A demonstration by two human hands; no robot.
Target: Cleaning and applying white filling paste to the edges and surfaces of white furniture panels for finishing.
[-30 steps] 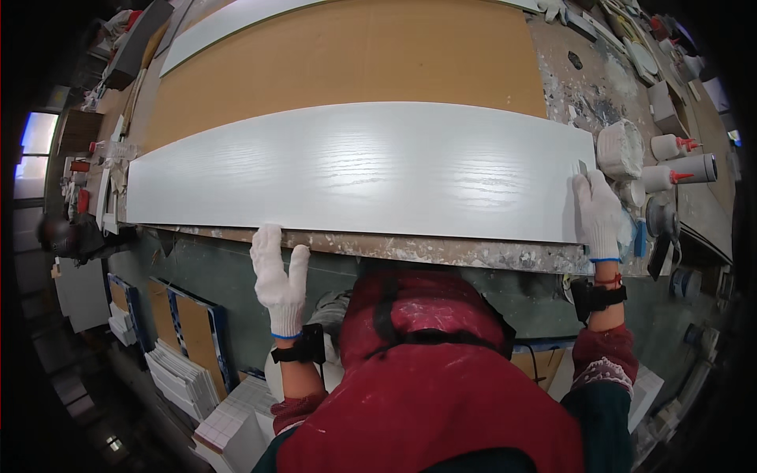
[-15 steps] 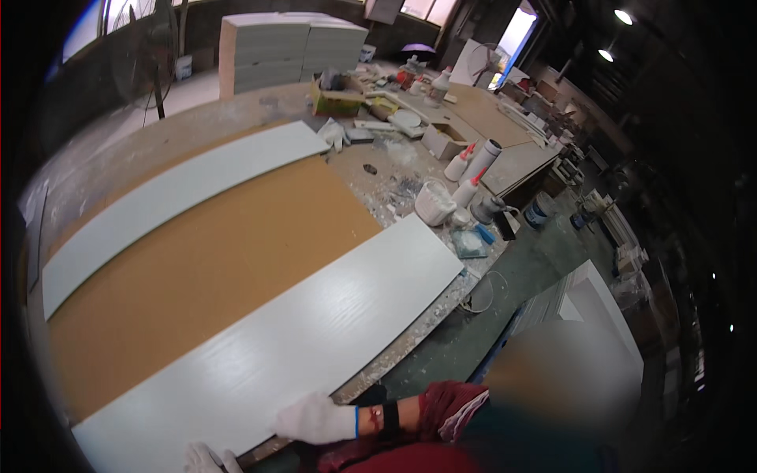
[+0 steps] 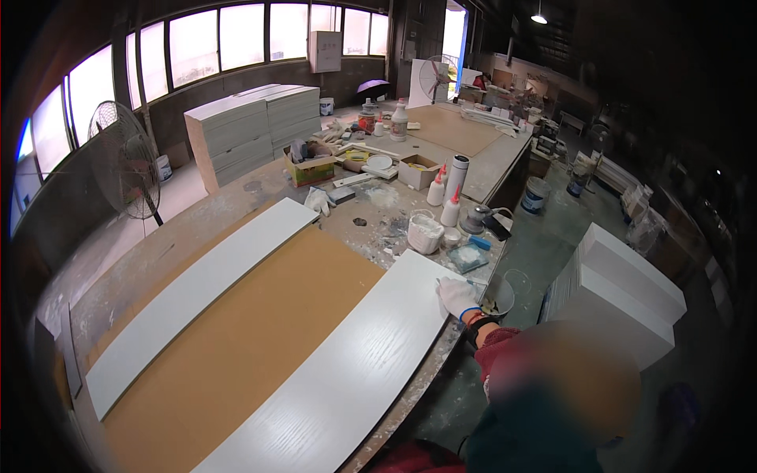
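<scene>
view swung up across the workshop since earlier, right hand (image 3: 457, 296) in white glove flat on near white panel (image 3: 347, 370) end, grip holding nothing, left hand out of view, bench (image 3: 236, 206) dusty

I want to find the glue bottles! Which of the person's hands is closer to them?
Right. The right hand rests on the end of the white panel, just below the glue bottles. The left hand is out of view.

A dim workshop with a row of bright windows (image 3: 236, 39), a standing fan (image 3: 124, 162), and a grey concrete floor (image 3: 552, 236).
</scene>
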